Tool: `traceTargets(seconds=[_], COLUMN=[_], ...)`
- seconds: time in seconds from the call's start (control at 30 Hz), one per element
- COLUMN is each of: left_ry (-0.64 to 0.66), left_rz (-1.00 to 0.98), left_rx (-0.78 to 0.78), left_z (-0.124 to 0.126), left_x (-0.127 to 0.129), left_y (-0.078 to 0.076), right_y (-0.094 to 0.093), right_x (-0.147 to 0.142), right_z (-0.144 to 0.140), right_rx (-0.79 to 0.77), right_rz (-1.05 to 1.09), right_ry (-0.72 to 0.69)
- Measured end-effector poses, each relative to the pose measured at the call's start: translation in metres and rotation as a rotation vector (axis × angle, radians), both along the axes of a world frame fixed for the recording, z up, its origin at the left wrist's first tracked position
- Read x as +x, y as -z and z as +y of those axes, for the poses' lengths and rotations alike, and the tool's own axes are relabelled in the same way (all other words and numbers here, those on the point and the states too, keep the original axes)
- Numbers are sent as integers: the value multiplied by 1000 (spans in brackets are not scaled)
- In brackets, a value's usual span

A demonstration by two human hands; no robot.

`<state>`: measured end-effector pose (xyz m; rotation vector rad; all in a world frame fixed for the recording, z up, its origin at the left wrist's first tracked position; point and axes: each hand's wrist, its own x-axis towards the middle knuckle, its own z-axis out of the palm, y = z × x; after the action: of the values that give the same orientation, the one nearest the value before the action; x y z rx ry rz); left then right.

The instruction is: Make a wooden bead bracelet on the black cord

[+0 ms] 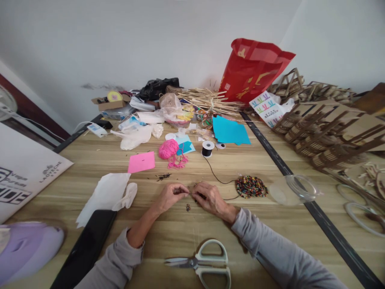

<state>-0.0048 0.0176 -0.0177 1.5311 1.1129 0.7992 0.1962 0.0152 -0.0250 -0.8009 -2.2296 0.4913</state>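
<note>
My left hand (170, 195) and my right hand (211, 197) meet over the wooden table (168, 237), pinching a thin black cord (217, 177) between their fingertips. The cord runs back from my right hand to a black spool (207, 148). Just right of my right hand lies a pile of several coloured beads (251, 186). A few small dark beads (188, 207) sit on the table below my fingers. Whether a bead is on the cord between my fingers I cannot tell.
Grey-handled scissors (202, 263) lie near the front edge. A black phone (87, 249), white tissue (105, 194), pink paper (141, 161), pink yarn (169, 149), blue paper (230, 131), a clear lid (293, 189), a red bag (252, 68) and wooden frames (331, 132) surround the work spot.
</note>
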Motion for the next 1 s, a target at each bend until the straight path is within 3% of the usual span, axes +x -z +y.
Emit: traceTargets(seconds=[1.0], left_ry=[1], left_rz=[-3], left_rx=[6], left_z=[0], left_x=[0], left_y=[1], right_y=[-1], right_x=[0], right_z=[-1], right_rx=[-11], right_rz=[0], right_ry=[6])
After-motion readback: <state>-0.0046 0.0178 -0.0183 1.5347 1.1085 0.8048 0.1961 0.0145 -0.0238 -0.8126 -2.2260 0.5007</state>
